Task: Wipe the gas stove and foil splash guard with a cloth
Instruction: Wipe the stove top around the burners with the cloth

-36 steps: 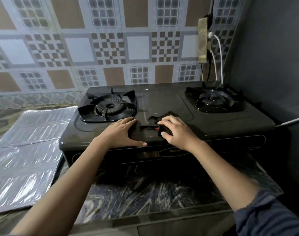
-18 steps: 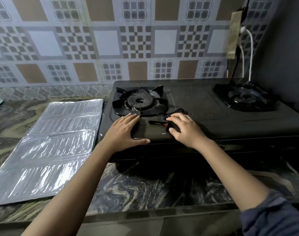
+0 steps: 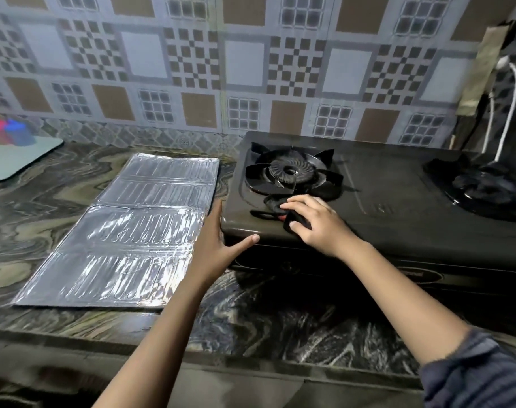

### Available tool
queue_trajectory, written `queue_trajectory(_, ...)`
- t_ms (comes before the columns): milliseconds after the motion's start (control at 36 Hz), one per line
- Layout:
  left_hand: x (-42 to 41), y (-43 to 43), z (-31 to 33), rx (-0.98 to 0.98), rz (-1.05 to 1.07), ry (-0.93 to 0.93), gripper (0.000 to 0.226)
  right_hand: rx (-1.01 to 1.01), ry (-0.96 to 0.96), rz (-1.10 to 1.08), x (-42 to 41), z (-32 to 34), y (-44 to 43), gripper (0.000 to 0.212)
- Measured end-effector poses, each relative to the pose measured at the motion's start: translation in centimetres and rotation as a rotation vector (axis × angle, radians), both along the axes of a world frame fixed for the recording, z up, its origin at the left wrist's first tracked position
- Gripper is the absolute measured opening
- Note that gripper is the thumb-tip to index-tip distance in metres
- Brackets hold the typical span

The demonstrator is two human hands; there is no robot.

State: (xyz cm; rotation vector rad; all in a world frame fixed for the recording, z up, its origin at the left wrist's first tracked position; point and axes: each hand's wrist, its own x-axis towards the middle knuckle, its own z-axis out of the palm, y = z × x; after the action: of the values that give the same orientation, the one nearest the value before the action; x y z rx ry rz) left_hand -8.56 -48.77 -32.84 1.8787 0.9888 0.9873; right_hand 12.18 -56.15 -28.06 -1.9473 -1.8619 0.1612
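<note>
A dark two-burner gas stove (image 3: 398,207) stands on the marbled counter. My right hand (image 3: 315,225) presses a small black cloth (image 3: 276,206) onto the stove top, just in front of the left burner (image 3: 289,172). My left hand (image 3: 218,245) grips the stove's front left corner, with the thumb along the front edge and the fingers down the left side. The silver foil splash guard (image 3: 127,231) lies flat and unfolded on the counter to the left of the stove.
The right burner (image 3: 486,187) is at the far right, with white cables (image 3: 510,107) hanging behind it. A pale mat (image 3: 12,160) with blurred coloured objects lies at the far left. A patterned tiled wall (image 3: 251,69) runs behind.
My right hand slid the cloth leftward along the stove's front, toward the left burner. My left hand left the stove top and took hold of the left front corner. The view swung left.
</note>
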Motion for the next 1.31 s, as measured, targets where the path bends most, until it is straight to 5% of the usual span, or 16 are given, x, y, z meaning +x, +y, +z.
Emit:
queue_trajectory(222,-0.5,-1.7,-4.2,-0.234,-0.071,-0.164,0.079,0.010,-0.055,0.092,-0.3,0.0,1.5,0.049)
queue_trajectory(556,-0.1,-2.6,-5.4,-0.186,0.027,-0.194,0.076,-0.050,-0.056,0.259,-2.2,0.5,4.5,0.041)
queue_trajectory(889,-0.2,-3.3,-5.8,-0.151,0.094,-0.149,0.074,-0.148,-0.033,0.196,-5.9,0.8,7.9,0.046)
queue_trajectory(1306,-1.4,-1.7,-7.0,-0.177,-0.044,-0.154,0.067,0.034,-0.058,0.106,-9.3,-0.2,5.4,0.039)
